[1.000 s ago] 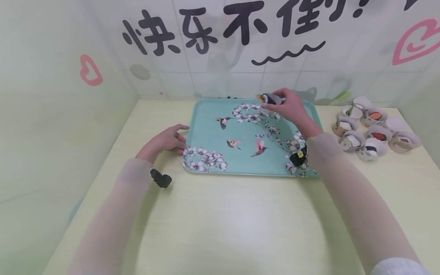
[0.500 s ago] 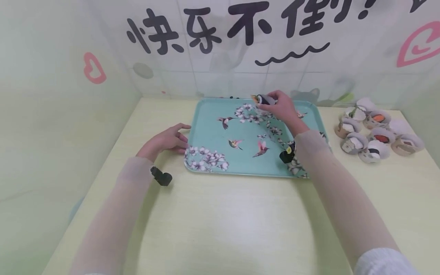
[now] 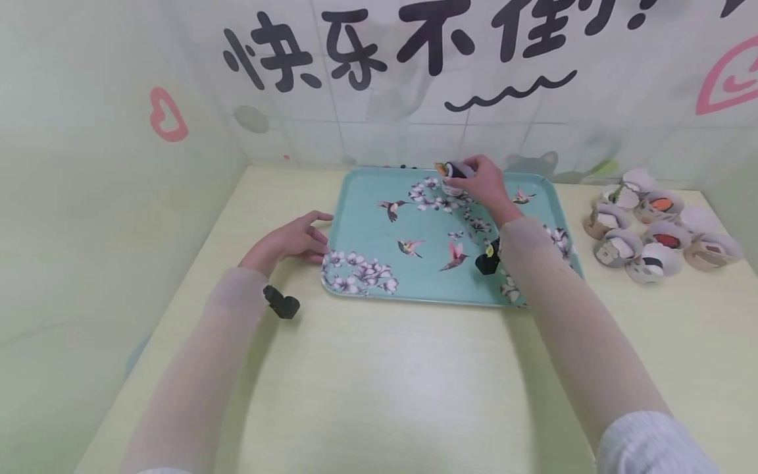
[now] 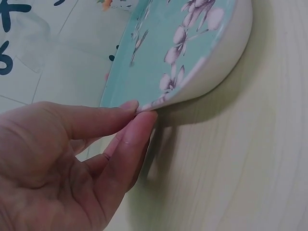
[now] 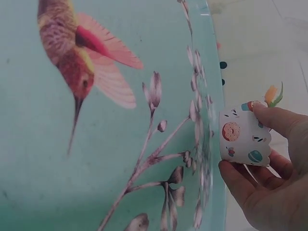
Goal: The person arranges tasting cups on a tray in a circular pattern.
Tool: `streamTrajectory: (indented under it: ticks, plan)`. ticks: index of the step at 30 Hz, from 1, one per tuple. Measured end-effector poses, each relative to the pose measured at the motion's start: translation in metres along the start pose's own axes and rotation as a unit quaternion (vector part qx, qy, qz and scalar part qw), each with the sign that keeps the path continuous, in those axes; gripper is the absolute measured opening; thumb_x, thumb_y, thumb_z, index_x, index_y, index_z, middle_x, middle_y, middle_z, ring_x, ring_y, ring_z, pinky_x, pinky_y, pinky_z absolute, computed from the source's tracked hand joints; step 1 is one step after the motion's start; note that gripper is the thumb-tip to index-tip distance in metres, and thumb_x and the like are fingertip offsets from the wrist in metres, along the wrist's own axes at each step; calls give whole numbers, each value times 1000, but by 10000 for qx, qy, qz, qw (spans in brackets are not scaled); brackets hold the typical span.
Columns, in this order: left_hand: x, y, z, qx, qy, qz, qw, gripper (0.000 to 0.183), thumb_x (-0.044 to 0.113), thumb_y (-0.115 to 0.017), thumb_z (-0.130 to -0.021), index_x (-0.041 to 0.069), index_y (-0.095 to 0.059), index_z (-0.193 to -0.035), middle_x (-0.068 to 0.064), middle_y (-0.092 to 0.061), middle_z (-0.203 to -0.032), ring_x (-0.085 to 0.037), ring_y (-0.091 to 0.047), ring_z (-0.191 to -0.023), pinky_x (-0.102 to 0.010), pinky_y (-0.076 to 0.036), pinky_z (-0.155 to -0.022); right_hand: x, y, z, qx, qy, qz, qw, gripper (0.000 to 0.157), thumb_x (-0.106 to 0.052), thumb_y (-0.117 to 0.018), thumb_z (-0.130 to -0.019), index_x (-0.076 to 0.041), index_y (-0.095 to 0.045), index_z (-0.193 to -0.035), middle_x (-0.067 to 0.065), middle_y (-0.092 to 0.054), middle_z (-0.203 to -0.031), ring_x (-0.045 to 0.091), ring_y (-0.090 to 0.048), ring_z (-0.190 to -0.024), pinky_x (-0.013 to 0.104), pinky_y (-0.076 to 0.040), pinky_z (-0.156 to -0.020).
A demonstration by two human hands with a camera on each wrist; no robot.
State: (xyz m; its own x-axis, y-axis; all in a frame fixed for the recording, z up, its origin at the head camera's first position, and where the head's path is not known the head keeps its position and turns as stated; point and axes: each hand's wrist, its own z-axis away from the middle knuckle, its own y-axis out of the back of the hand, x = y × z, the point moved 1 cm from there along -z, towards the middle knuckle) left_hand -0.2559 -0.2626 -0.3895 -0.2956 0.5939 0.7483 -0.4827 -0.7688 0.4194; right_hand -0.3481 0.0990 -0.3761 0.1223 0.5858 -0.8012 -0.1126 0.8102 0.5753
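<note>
My right hand (image 3: 487, 186) grips a small paper cup (image 5: 238, 137) printed with doughnuts and other little pictures, close over the back of the turquoise tray (image 3: 361, 230). Out of the cup pokes a piece of sushi (image 3: 454, 170) with a dark wrap, white rice and an orange and green end. At the tray's left side, my left hand (image 3: 291, 238) pinches the rim between thumb and fingertips, as the left wrist view shows. Flowers and hummingbirds decorate the tray.
To the right of the tray stands a cluster of several similar paper cups (image 3: 616, 247), with sushi pieces in them. Tray and cups are on a pale wooden table (image 3: 385, 375). A white wall (image 3: 403, 145) with black characters rises right behind the tray.
The right hand has carried the cup a short way left and slightly lower over the tray's back. The left hand stays at the rim, while the head view has shifted a little.
</note>
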Motion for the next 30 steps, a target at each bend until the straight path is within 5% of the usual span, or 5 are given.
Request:
streamTrajectory:
  ticks: [30]
  plan:
    - [1,0,0,1,92,-74,9999,79,-2,-61,-94,17,-20,-159,-18,-52,-121,-12,-61,-81,-20,-59,-75,3,-3,-8,262,-408,-321,9983,63,-33,-67,-95,-7,-41,-145,15,-46,-149,30,-47,-131,45,-46,-110]
